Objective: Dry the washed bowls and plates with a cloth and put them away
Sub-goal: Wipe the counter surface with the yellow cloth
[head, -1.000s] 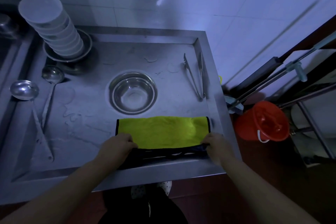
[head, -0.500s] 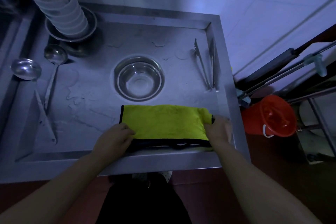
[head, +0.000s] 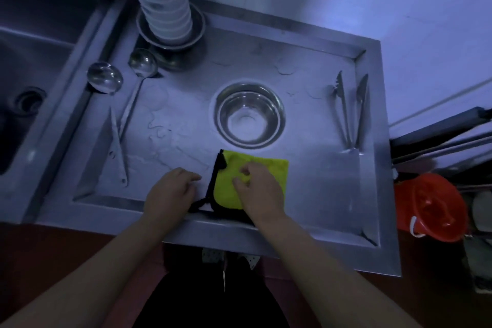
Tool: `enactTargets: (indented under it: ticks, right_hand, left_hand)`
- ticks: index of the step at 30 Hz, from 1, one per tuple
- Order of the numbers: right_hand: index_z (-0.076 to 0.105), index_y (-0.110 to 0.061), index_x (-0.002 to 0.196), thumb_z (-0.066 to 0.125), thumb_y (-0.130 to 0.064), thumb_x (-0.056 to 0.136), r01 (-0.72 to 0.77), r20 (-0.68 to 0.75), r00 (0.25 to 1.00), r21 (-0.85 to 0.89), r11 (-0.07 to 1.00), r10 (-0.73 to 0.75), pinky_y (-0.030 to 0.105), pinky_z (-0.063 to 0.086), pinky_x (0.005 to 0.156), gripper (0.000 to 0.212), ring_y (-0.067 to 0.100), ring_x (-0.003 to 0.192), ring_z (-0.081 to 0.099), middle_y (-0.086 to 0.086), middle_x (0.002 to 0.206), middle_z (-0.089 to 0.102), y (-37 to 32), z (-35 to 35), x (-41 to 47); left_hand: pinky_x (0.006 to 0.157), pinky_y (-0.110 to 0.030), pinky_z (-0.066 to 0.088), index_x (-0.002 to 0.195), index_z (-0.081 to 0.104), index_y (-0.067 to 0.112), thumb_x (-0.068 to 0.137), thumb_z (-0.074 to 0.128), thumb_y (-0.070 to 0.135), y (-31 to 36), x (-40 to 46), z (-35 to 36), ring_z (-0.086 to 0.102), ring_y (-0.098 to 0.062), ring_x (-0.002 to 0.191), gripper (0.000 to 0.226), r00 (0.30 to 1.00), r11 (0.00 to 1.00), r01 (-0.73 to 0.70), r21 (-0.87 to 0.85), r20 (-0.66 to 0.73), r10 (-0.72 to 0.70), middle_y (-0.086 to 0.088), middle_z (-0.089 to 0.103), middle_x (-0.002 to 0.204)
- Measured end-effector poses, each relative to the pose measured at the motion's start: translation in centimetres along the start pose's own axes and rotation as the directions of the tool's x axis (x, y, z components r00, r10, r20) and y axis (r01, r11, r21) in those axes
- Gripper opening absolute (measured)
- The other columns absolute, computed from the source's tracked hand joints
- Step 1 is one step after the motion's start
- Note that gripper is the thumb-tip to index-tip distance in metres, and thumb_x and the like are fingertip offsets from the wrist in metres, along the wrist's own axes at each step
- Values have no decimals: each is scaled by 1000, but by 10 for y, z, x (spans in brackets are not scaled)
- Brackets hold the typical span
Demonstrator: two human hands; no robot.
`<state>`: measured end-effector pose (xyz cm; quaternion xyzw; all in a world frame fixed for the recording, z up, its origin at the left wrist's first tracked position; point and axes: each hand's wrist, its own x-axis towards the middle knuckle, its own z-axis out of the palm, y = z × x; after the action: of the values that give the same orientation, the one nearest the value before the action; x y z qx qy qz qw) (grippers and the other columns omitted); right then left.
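Observation:
A yellow cloth [head: 269, 170] with a black border lies folded in half near the front edge of the steel drainboard [head: 319, 231]. My right hand [head: 262, 192] sits on top of it, curled fingers pinching the fabric. My left hand [head: 170, 189] rests just left of the cloth's black edge, fingers relaxed, over a black loop. Behind the cloth stands a steel bowl [head: 250, 117], upright. At the back left a tall stack of white bowls [head: 162, 8] sits on steel plates [head: 197, 34].
Two steel ladles [head: 105, 80] [head: 142, 62] lie at the left, tongs [head: 351, 112] at the right of the drainboard. A deep sink [head: 26, 88] is further left. An orange bucket [head: 431, 208] stands on the floor at the right. Water patches mark the drainboard.
The cloth was spread wide between both hands; my right hand has carried its right end leftward, folding it in half. The view has shifted, so the drainboard sits further right.

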<state>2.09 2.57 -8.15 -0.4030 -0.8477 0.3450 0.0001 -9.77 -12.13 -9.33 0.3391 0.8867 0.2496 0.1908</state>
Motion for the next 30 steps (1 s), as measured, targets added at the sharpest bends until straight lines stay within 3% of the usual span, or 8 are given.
enactTargets:
  ticks: [3,6,8,10,15,20,25,30]
  right_hand:
    - [69,-10,107,66,-10,79,331,8,940,-273,903,-342,45,50,89,29,38,108,59,17,117,62,25,5,11]
    - [56,-26,133,64,-38,84,621,319,780,-501,603,-538,59,29,108,51,37,135,38,14,147,43,52,15,28]
    - [43,-31,142,46,-54,89,669,407,741,-513,538,-534,61,21,111,57,35,140,30,8,152,33,64,21,37]
    - [38,-33,144,37,-57,90,656,397,753,-514,552,-525,58,17,114,59,33,142,25,6,154,30,75,22,42]
    - [32,-33,147,35,-56,91,462,227,883,-569,680,-410,56,14,113,61,31,146,16,5,157,22,104,4,56]
    - [26,-31,149,29,-57,89,252,104,965,-615,748,-239,56,12,115,65,30,147,13,5,159,17,115,-18,100]
    - [17,-31,151,16,-60,88,170,34,981,-637,752,-192,53,2,116,70,27,148,3,4,161,8,126,-45,167]
    - [15,-31,152,21,-59,90,202,23,969,-639,742,-244,53,3,117,68,26,148,2,3,161,6,136,-64,237]
  left_hand:
    - [74,-35,47,101,70,7,83,60,0,-9,-1,-2,62,-31,86,22,999,999,37,-19,-35,-38,-11,66,96]
    - [74,-35,48,99,70,8,83,54,7,-9,1,3,62,-30,86,22,999,999,19,-47,-41,-21,-10,66,95]
    - [73,-33,48,98,70,8,80,50,11,-8,5,9,62,-30,85,27,1000,998,6,-55,-28,-8,-10,66,93]
    - [74,-33,48,98,70,8,80,52,9,-6,11,16,62,-31,86,26,1000,998,5,-65,-13,-6,-10,66,93]
    - [74,-27,44,100,71,10,80,64,-3,12,30,35,62,-28,90,25,999,994,-40,-99,31,43,-8,66,93]
    - [78,-30,47,106,69,13,85,60,3,26,62,46,60,-25,97,25,995,991,-83,-102,47,88,-5,64,101]
    - [78,-32,47,104,70,13,82,63,2,37,91,52,60,-28,97,25,993,991,-113,-65,17,115,-7,66,102]
    - [74,-33,50,98,73,12,73,69,-3,40,105,67,63,-32,88,29,988,988,-153,4,20,153,-8,68,96]
